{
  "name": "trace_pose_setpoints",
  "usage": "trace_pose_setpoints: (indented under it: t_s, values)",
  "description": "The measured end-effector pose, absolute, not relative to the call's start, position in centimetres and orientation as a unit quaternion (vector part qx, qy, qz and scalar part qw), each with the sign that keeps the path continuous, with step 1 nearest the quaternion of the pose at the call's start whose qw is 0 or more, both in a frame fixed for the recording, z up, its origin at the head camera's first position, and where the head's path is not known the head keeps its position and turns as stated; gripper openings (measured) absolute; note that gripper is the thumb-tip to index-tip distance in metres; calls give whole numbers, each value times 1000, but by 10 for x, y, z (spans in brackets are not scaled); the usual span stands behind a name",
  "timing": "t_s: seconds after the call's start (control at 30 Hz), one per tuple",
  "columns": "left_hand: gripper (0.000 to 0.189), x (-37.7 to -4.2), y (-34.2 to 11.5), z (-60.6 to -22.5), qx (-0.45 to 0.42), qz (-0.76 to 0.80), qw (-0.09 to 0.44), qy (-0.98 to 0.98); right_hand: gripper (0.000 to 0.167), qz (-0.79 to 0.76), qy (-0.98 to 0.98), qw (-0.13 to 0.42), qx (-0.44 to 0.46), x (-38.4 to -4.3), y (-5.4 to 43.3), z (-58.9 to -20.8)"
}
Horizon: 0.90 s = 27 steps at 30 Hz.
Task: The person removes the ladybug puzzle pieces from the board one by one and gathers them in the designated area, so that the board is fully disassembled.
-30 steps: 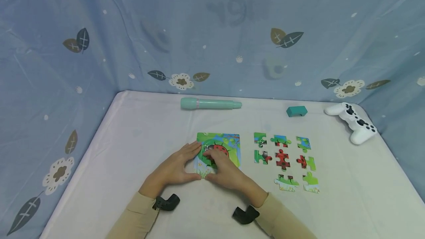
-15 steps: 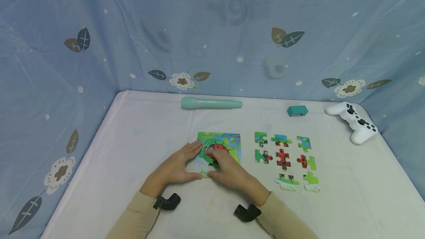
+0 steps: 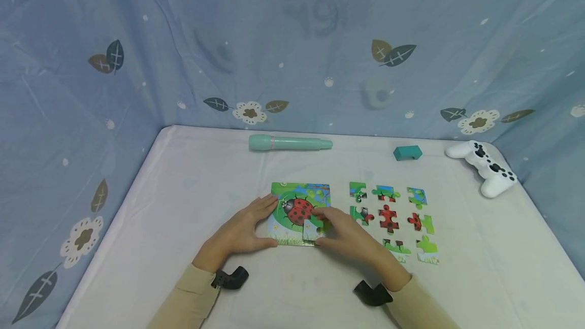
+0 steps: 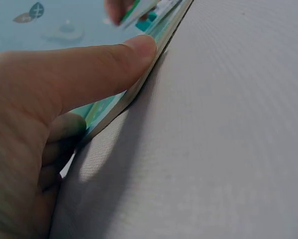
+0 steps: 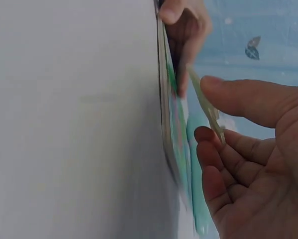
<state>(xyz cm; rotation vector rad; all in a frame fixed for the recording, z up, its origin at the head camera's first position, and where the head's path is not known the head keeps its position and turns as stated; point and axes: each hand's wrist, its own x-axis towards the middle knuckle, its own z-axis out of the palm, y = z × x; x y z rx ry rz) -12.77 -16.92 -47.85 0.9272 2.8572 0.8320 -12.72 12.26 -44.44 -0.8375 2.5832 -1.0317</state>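
Note:
The ladybug puzzle board [image 3: 299, 210] lies flat on the white table. My left hand [image 3: 244, 227] rests at its near left corner, fingers extended onto the left side and thumb along the near edge. In the left wrist view that thumb [image 4: 104, 64] lies across the board's rim. My right hand [image 3: 345, 232] pinches a small jigsaw piece [image 3: 313, 230], pale below and green at the side, over the board's near right corner. The right wrist view has this piece [image 5: 206, 102] tilted, edge-on, between thumb and fingers, apart from the board.
Several loose jigsaw pieces [image 3: 388, 219] lie in rows to the right of the board. Behind it lies a mint-green toy microphone [image 3: 290, 142]. A teal block [image 3: 408, 153] and a white game controller [image 3: 483, 167] are at the back right. A blue curtain [image 3: 292, 44] hangs behind.
My right hand has moved to the right across the board, with the jigsaw piece now visible in its fingers. The ladybug picture is uncovered. My left hand stays in place.

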Motion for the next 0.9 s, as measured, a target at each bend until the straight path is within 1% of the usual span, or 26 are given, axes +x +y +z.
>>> trace_pose_setpoints:
  t_s: [0.27,0.47,0.67,0.9]
  values:
    - [93,-128,-173,-481,297,266,11,917,57,-345,899,104,-247,-111,171,-444]
    - [92,-129,-176,-480,296,266,12,917,57,-333,914,102,-206,-106,196,-443]
    - [92,-129,-176,-479,297,265,13,917,56,-328,914,99,-215,-106,207,-442]
    - [93,-130,-175,-480,292,265,17,919,54,-307,918,79,-237,-104,210,-447]
